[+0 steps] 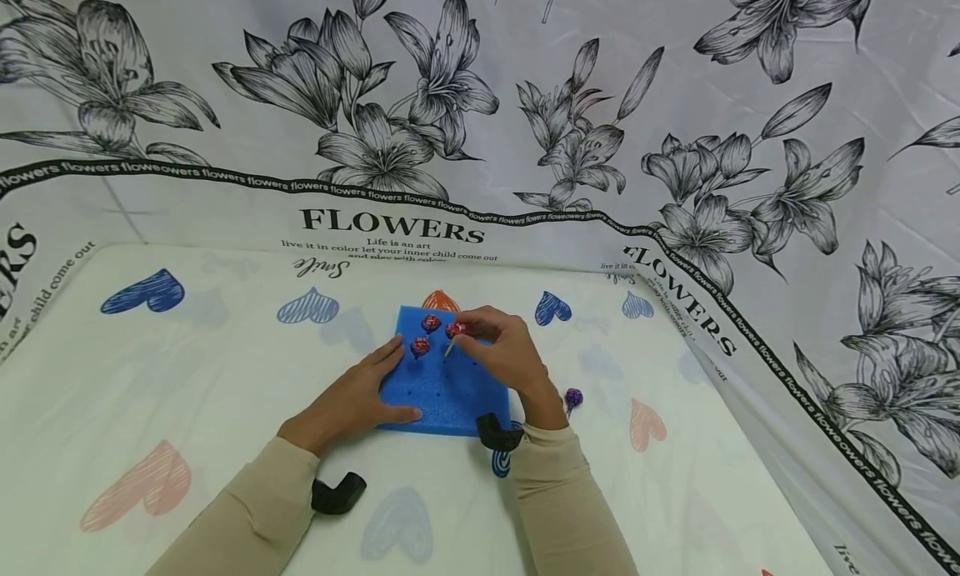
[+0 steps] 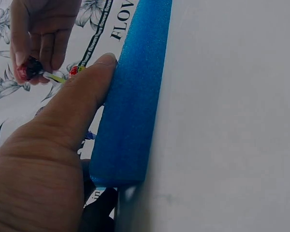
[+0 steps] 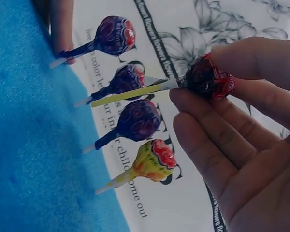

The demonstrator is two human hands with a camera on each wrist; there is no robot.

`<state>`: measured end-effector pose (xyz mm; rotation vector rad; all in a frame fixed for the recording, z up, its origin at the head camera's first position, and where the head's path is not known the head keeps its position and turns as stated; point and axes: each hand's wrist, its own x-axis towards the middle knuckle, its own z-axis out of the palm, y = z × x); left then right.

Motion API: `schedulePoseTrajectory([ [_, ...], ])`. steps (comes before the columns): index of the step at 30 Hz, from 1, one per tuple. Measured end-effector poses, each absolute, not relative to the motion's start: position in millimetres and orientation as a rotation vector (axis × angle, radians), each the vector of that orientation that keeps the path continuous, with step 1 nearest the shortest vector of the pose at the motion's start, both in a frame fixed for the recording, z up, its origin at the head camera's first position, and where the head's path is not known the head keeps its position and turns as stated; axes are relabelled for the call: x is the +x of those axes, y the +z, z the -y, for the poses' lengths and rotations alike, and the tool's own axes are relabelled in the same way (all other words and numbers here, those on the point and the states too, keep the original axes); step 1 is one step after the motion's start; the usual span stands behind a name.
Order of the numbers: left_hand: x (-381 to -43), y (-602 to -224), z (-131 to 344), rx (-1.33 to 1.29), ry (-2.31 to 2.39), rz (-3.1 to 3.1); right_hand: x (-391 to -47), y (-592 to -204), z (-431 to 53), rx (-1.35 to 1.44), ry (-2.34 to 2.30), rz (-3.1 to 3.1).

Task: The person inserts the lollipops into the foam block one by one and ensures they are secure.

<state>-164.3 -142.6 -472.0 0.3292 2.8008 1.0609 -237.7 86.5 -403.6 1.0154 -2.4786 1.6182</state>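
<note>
A blue foam block (image 1: pixel 450 405) lies on the table with several wrapped lollipops standing in it by their sticks. My left hand (image 1: pixel 352 401) rests against the block's left side, fingers and thumb fairly straight. Above the block, my right hand (image 1: pixel 506 351) pinches a lollipop in a dark red wrapper (image 3: pixel 205 77) by its head. Its yellow stick (image 3: pixel 130 95) points down toward the foam; whether the tip touches I cannot tell. In the right wrist view, purple lollipops (image 3: pixel 139 120) and a yellow-and-red lollipop (image 3: pixel 154 162) stand in a row. Small holes dot the foam.
A purple lollipop (image 1: pixel 573 398) lies on the table right of my right wrist. The white tablecloth (image 1: pixel 247 376) has printed hearts. Behind it hangs a flower-patterned curtain (image 1: pixel 480 159). Black wrist mounts (image 1: pixel 339 493) stick out from both sleeves.
</note>
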Motion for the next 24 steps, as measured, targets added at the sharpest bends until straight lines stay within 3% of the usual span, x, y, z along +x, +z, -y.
schedulePoseTrajectory([
  [24, -164.6, -471.0, 143.3, 0.331, 1.053, -2.811, -239.4, -415.9, -79.9, 0.939, 1.503, 2.745],
])
